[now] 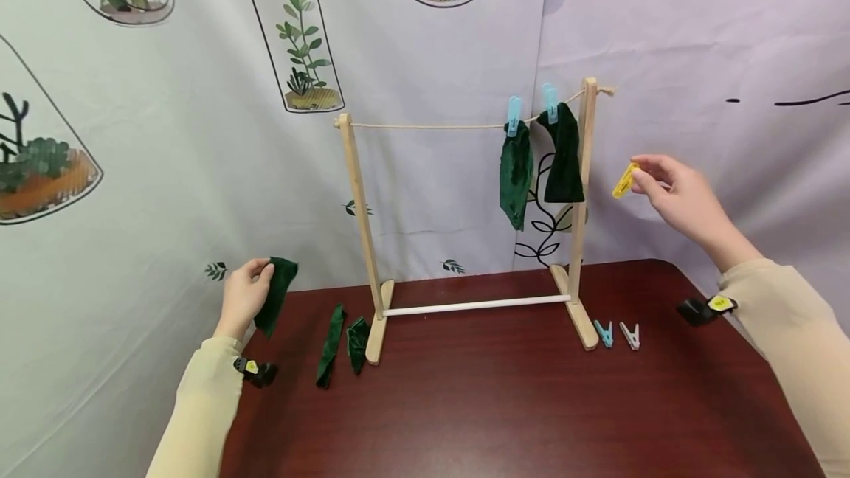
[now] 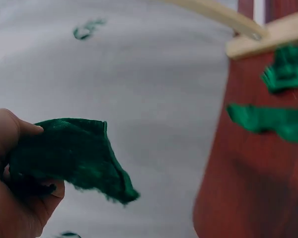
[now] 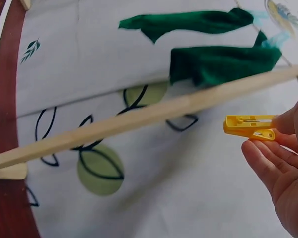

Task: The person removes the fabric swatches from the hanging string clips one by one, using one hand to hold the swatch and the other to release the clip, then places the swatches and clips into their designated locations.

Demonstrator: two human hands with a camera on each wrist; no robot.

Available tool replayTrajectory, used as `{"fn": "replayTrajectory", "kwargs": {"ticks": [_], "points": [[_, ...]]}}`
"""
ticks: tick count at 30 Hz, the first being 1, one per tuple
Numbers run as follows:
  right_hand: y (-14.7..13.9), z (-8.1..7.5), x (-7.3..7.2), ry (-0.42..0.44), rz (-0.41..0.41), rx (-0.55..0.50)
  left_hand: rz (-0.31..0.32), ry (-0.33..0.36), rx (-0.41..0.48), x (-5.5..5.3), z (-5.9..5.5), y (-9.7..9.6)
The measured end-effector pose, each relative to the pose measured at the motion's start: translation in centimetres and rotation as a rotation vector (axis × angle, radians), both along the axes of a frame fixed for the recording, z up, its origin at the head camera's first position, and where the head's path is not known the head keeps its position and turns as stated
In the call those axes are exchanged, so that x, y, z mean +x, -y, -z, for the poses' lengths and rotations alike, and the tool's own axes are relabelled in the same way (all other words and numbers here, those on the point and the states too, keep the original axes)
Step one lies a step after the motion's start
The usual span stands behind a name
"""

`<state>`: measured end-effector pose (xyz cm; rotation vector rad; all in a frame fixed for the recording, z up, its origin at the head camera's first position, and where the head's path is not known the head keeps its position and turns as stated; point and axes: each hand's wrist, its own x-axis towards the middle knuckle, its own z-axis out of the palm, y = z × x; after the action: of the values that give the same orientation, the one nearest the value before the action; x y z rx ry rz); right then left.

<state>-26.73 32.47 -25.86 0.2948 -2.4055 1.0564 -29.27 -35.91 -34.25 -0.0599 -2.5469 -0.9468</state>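
A dark green velvet cloth piece (image 1: 277,293) hangs from my left hand (image 1: 243,293), pinched between thumb and fingers left of the wooden rack. In the left wrist view the cloth (image 2: 74,153) droops to the right of the thumb. My right hand (image 1: 687,194) pinches a yellow clothespin (image 1: 626,180) in the air, right of the rack's right post (image 1: 587,168). Two green cloth pieces hang near that post: one cloth (image 1: 516,175) under a blue clothespin (image 1: 513,116), the other cloth (image 1: 564,157) under a second blue clothespin (image 1: 550,102).
A string (image 1: 425,126) spans the rack's two posts. Two green cloth pieces, a long strip (image 1: 330,345) and a crumpled piece (image 1: 358,344), lie by the rack's left foot (image 1: 379,330). A blue clothespin (image 1: 603,333) and a pale pink clothespin (image 1: 631,336) lie beside the right foot.
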Motion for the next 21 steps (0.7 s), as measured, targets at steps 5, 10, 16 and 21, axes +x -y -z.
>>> {"fn": "replayTrajectory", "kwargs": {"ticks": [5, 10, 16, 21], "points": [[-2.2, 2.6, 0.4, 0.020, 0.041, -0.048, 0.011, -0.027, -0.101, -0.3, 2.1, 1.3], [-4.8, 5.7, 0.9, 0.039, 0.085, -0.064, 0.005, 0.025, -0.102, -0.3, 3.9, 2.0], [-6.2, 9.0, 1.1, 0.088, 0.090, -0.096, -0.050, 0.063, -0.093, -0.2, 5.8, 2.4], [-6.4, 10.9, 1.4, 0.124, 0.099, -0.073, -0.083, 0.090, -0.085, -0.3, 7.5, 2.3]]}}
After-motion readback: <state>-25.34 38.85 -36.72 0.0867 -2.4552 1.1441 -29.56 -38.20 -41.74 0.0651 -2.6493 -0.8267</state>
